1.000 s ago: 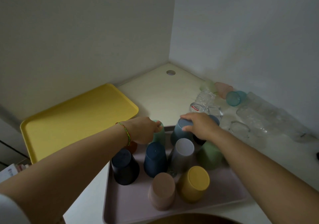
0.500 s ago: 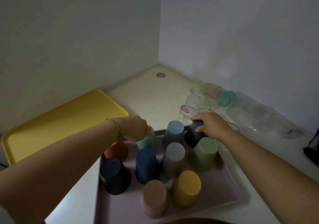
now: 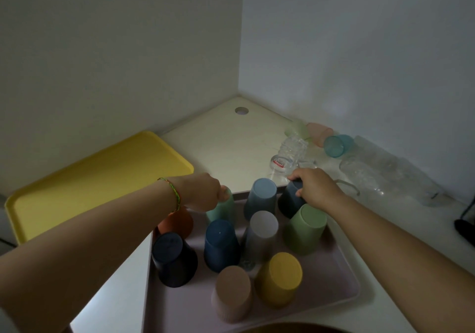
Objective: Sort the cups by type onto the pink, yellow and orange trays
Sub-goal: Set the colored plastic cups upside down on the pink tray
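Several upside-down plastic cups stand on the pink tray. My left hand grips the top of a mint green cup at the tray's far edge. My right hand grips the top of a dark navy cup at the far right corner. Between them stands a light blue cup. Nearer are an orange cup, a navy cup, a blue cup, a grey cup, a green cup, a tan cup and a yellow cup. The yellow tray lies bare at the left.
Clear glasses and clear plastic cups lie on the white table by the right wall, with tinted teal, peach and pale green cups behind them. A brown rim shows at the bottom edge. Walls meet at the far corner.
My right hand has moved from the light blue cup to the dark navy cup at the tray's far right corner. My left hand stays on the mint green cup. The camera shifted slightly.
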